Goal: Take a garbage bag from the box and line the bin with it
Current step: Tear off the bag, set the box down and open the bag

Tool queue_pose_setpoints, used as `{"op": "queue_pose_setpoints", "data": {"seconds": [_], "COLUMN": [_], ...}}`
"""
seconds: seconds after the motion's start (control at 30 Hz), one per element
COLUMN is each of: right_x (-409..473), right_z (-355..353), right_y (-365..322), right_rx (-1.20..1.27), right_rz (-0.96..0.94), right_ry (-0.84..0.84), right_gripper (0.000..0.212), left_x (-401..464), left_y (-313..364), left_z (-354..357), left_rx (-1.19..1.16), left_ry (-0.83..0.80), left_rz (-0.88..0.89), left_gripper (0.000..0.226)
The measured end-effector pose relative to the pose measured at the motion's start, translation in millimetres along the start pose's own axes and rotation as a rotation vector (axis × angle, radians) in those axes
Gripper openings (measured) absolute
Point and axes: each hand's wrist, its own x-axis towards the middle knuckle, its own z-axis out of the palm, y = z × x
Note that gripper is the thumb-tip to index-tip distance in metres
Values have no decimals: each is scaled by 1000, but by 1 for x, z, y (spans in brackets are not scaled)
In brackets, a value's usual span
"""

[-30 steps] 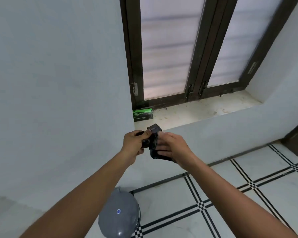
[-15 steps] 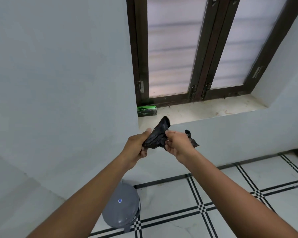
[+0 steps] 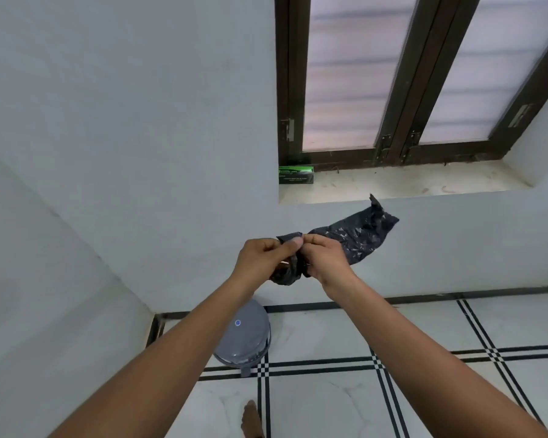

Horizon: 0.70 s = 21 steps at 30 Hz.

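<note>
1. Nearest, at about 6 o'clock, a bare foot [image 3: 252,417] stood on the tiled floor [image 3: 424,327].
2. Just beyond it, toward 7 o'clock, the grey bin [image 3: 246,339] sat by the wall with its domed lid closed, so by my judgement the lining had not begun.
3. At the centre, the left hand [image 3: 261,259] and the right hand [image 3: 325,263] were held close together, each pinching the garbage bag [image 3: 355,237] between curled fingers and thumb.
4. The bag was black, crinkled and glossy: one bunched part hung between the hands, and a longer, partly unfolded length reached toward 2 o'clock, its ragged end in the air.
5. Farthest, at about 12 o'clock, the green box [image 3: 295,174] lay on the window sill [image 3: 408,184]. Taking a bag appeared done; opening it, lifting the lid and fitting it remained.
</note>
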Motion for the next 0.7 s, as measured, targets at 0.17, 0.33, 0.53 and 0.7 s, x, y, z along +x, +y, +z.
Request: {"op": "queue_pose_setpoints", "data": {"seconds": [0.17,0.33,0.53,0.7], "right_x": [-21,-38,-42,-44], "right_z": [18,34,72,109], "right_y": [5,-8,-12,1], "right_rx": [-33,-85,199,450], "right_rz": [2,84,236,283], "right_ry": [-62,-175,-159,-236], "right_gripper": [34,34,19,20], "left_x": [-23,-37,-43,-43], "left_y": [-13,-13,-31,-37], "left_z": [-20,-44,-95,-132], "left_rx": [-177,-244,-531,-686], "left_ry": [39,33,-105,-27], "left_rz": [-15,-30,-178,-263], "left_gripper": [25,35,31,28]}}
